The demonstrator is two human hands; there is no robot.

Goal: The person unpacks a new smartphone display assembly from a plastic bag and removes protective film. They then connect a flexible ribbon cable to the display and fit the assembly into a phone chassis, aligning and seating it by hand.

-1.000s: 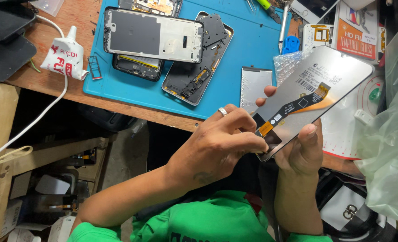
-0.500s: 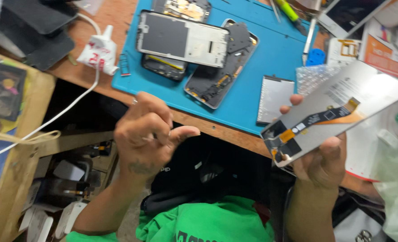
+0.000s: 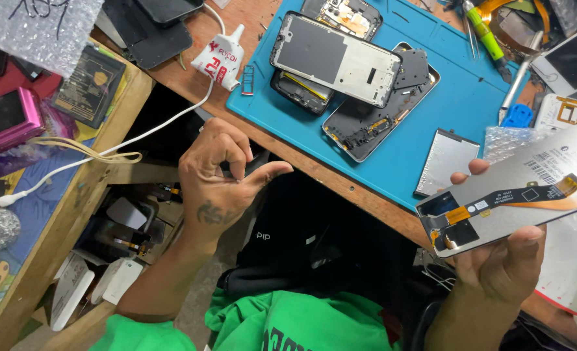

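Clutter fills the far left: a pink device (image 3: 6, 120) lies on a side shelf beside a sheet of bubble wrap (image 3: 38, 26), and a white cable (image 3: 116, 151) trails from there up toward a small white glue tube (image 3: 220, 60) on the wooden bench (image 3: 191, 71).

The left hand (image 3: 220, 179) hangs in the air below the bench edge, off the work surface. Its fingers (image 3: 233, 146) are curled in loosely with the thumb stretched out sideways, and the fingertips pinch together; whether something tiny sits between them cannot be told.

On the blue work mat (image 3: 444, 104) lie three opened phone parts: a grey mid-frame (image 3: 334, 57) on top, a dark phone body (image 3: 301, 91) under it, and a second dark phone body (image 3: 383, 107) with its boards exposed. A single flat silver plate (image 3: 446, 160) lies near the mat's front edge. Above, a green-handled tool (image 3: 487, 36) and one pair of tweezers (image 3: 516, 88) rest on the mat.

The right hand (image 3: 503, 266) grasps one phone display panel (image 3: 529, 188), back side up, held out in front of the bench edge at the right. The thumb (image 3: 525, 240) presses on the lower edge, and one fingertip (image 3: 474, 170) shows over the upper edge. An orange and black flex strip (image 3: 503, 201) runs across the panel.
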